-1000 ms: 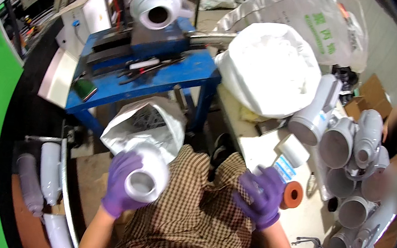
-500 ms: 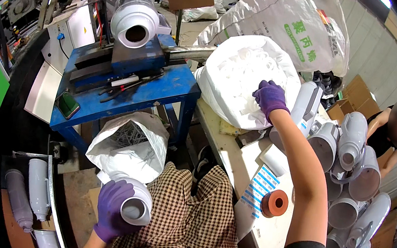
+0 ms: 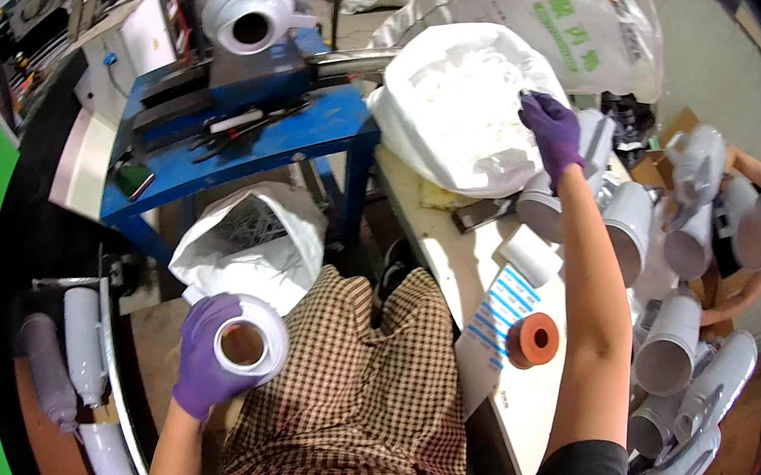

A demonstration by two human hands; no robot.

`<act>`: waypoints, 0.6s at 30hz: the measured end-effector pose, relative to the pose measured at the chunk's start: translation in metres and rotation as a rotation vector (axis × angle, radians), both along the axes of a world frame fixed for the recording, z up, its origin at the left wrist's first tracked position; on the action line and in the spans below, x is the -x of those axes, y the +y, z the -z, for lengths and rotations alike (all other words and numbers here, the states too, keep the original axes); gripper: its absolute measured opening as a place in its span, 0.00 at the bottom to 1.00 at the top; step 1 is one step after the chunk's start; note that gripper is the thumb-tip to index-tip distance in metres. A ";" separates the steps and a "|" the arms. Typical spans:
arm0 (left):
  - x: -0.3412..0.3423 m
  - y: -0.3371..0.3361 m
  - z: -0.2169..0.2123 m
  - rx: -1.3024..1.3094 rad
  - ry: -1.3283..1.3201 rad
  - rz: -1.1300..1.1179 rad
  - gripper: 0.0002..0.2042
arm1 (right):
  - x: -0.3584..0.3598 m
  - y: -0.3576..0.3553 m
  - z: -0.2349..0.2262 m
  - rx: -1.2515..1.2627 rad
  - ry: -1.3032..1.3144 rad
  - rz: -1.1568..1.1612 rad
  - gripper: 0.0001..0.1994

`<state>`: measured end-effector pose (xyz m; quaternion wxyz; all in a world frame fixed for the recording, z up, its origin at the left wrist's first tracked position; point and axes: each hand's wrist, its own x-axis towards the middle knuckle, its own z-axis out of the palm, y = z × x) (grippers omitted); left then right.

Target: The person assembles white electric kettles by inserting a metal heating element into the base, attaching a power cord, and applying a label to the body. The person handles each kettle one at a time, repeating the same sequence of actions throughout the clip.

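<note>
My purple-gloved left hand (image 3: 206,354) is closed around a light grey plastic jug or flask shell (image 3: 273,352). Its round opening faces up toward me, above my checked trousers. At the right rim of a white sack (image 3: 393,138), my gloved right hand (image 3: 553,133) is raised with its fingers pinched together. Whatever sits in the pinch is too small to make out. Loose white plastic rings (image 3: 476,96) fill the sack.
A blue bench (image 3: 246,167) carries a fixture with another grey shell (image 3: 248,4). On the white table lie a sticker sheet (image 3: 499,320), a white roll (image 3: 532,255) and a brown tape roll (image 3: 532,340). Grey shells (image 3: 669,343) pile up at right, beside a co-worker (image 3: 752,224).
My right hand has lifted off the rings and moved right to the sack's rim. The shell in my left hand has tipped so its opening faces me more. The co-worker's arms have shifted among the shells.
</note>
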<state>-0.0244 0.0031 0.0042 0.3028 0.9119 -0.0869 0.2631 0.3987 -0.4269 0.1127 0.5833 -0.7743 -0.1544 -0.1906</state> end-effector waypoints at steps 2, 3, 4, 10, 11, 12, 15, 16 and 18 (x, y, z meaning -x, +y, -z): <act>0.007 0.014 -0.003 0.004 0.007 -0.039 0.35 | 0.057 0.065 -0.010 0.043 0.098 -0.177 0.26; 0.005 0.013 -0.007 0.036 0.013 -0.040 0.34 | 0.101 0.091 -0.007 0.025 0.061 -0.276 0.25; -0.001 0.013 -0.007 0.043 0.015 -0.011 0.34 | 0.145 0.105 -0.004 0.101 0.089 -0.343 0.25; -0.018 0.007 -0.011 0.029 -0.007 0.060 0.35 | 0.335 0.213 0.085 0.130 -0.289 -0.754 0.16; -0.019 0.006 -0.013 0.033 -0.020 0.084 0.35 | 0.347 0.224 0.086 0.098 -0.273 -0.798 0.16; -0.024 0.006 -0.012 0.022 -0.073 0.095 0.36 | 0.353 0.228 0.088 0.178 -0.215 -0.781 0.16; -0.019 -0.001 -0.018 0.007 -0.002 0.089 0.34 | 0.353 0.233 0.090 0.197 -0.147 -0.703 0.17; -0.019 -0.004 -0.021 0.018 -0.002 0.085 0.34 | 0.351 0.233 0.090 0.173 -0.143 -0.674 0.18; -0.020 -0.004 -0.017 0.010 -0.019 0.093 0.35 | 0.349 0.228 0.090 0.263 -0.165 -0.736 0.19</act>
